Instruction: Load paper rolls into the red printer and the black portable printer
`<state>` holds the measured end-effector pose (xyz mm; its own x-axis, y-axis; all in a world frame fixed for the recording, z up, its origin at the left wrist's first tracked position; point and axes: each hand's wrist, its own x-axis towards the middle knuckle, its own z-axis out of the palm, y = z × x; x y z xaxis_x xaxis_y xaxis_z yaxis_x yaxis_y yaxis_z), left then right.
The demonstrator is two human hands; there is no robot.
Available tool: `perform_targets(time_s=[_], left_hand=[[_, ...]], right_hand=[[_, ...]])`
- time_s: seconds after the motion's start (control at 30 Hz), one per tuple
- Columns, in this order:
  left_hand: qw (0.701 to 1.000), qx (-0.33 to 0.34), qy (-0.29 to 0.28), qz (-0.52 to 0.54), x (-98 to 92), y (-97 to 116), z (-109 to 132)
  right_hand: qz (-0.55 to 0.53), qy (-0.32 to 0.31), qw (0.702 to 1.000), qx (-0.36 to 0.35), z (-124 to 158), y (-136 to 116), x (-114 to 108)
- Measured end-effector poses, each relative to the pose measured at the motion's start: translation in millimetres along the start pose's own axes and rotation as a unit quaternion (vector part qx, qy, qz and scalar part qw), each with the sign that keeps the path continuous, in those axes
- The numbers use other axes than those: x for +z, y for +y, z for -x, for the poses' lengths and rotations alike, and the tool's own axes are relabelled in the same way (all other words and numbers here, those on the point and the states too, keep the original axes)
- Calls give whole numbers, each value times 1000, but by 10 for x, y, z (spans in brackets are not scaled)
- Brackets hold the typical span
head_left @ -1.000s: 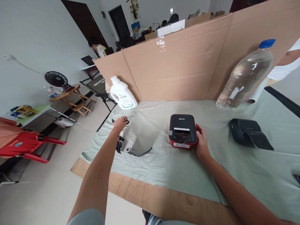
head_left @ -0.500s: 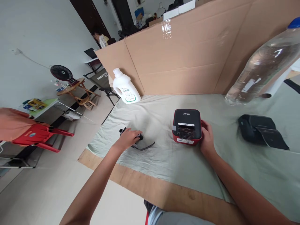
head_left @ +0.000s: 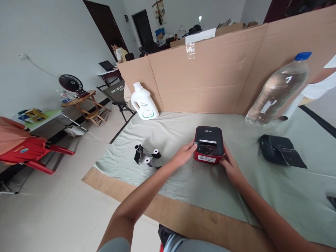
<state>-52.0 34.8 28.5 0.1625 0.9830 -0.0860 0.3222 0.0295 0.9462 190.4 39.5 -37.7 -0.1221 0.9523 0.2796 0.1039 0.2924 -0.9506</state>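
A small red and black label printer [head_left: 209, 144] sits on the pale green cloth [head_left: 183, 175] in the middle of the table. My left hand [head_left: 185, 154] touches its left side with fingers loosely apart. On the printer's right front corner rests my right hand [head_left: 229, 164], fingers curved round it. Two dark paper rolls [head_left: 147, 156] with loose strips lie on the cloth to the left, apart from both hands.
A black printer [head_left: 280, 151] lies at the right. A clear bottle with a blue cap [head_left: 277, 91] and a white jug [head_left: 144, 102] stand against the cardboard wall [head_left: 210, 77]. Chairs, a fan and another person are beyond the table's left edge.
My left hand left the paper rolls and moved right to the red printer's left side. The rolls now lie free on the cloth. My right hand stayed at the printer.
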Motion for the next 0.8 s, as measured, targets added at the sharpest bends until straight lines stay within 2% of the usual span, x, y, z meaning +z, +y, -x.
perform_targets(time_s=[0.1,0.17,0.23,0.3,0.37,0.5,0.57,0.63,0.7,0.8], left_hand=[[999,34,36,-9,123,-15,-55],[997,39,61,-18,44,-14,-33],[995,43,92,-26,-153,-11,-9],[990,56,129,-30,-463,-13,-1],[981,63,181,-38,-878,-32,-17],[955,59,286,-41,-1925,-212,-102],[945,32,324,-1,-2444,-392,-141],[939,0,344,27,-2868,-604,-147],[933,-25,356,38,-3157,-809,-111],[926,-50,371,51,-3371,-1060,-16]], right_hand=[[123,-19,990,-70,66,-9,-34],[179,3,979,-98,27,-50,43],[192,7,974,-119,-94,-129,222],[178,-2,974,-140,-299,-242,513],[153,-15,975,-159,-572,-375,914],[129,-49,975,-172,-1177,-606,1976],[145,-71,975,-155,-1414,-668,2550],[177,-95,970,-135,-1566,-694,3068],[209,-127,963,-116,-1635,-693,3478],[228,-164,954,-106,-1640,-654,3870]])
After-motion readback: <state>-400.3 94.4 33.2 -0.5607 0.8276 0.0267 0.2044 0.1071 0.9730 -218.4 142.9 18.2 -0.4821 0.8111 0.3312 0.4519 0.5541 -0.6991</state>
